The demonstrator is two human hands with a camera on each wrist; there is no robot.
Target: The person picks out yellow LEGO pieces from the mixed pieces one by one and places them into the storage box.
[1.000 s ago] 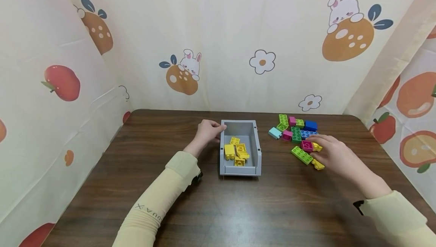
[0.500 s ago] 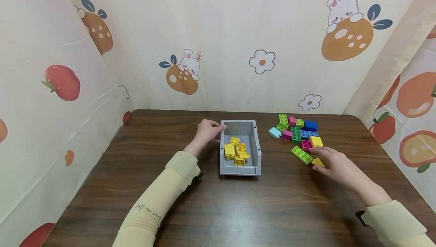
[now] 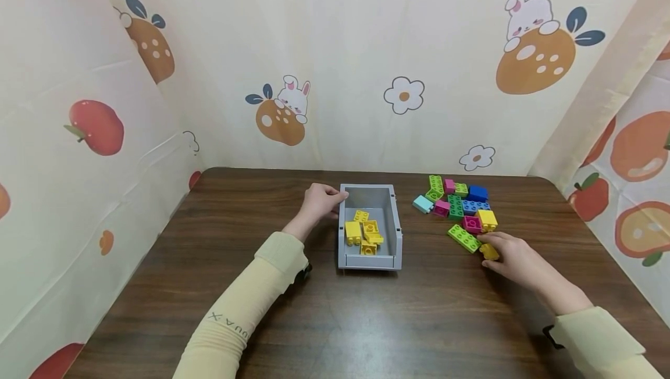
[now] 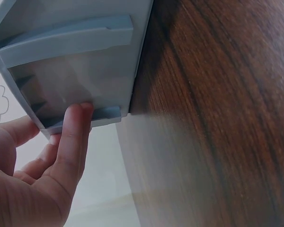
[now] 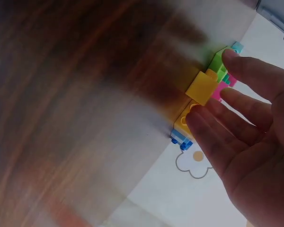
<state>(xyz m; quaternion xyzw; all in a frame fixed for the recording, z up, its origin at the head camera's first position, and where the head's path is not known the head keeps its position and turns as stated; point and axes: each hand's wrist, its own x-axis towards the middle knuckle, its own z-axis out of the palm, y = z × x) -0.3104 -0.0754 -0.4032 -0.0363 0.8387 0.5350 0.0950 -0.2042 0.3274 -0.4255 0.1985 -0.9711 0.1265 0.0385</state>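
My left hand [image 3: 318, 199] grips the back left corner of a grey storage bin [image 3: 397, 251]. In the left wrist view, its fingers [image 4: 72, 125] lie against the bin's outer side wall [image 4: 66, 80], with the thumb at the edge. Several yellow building blocks [image 3: 353, 232] lie inside the bin. On the right, my right hand [image 3: 515, 257] reaches down over a small yellow block [image 3: 489, 252] on the table. The right wrist view shows this yellow block [image 5: 202, 88] between thumb and fingers, which are spread apart. Another yellow block [image 3: 487, 220] sits just behind.
Beside the right hand is a loose group of blocks: a long lime one [image 3: 463, 238], a magenta one [image 3: 472, 224], a dark green one [image 3: 455, 207], a dark blue one [image 3: 477, 193] and a light blue one [image 3: 423, 204]. A printed curtain [image 3: 345, 135] hangs behind the wooden table [image 3: 335, 321].
My right hand has drawn back toward the near yellow block and lowered around it, uncovering the yellow block behind. The left hand and the bin have stayed put.
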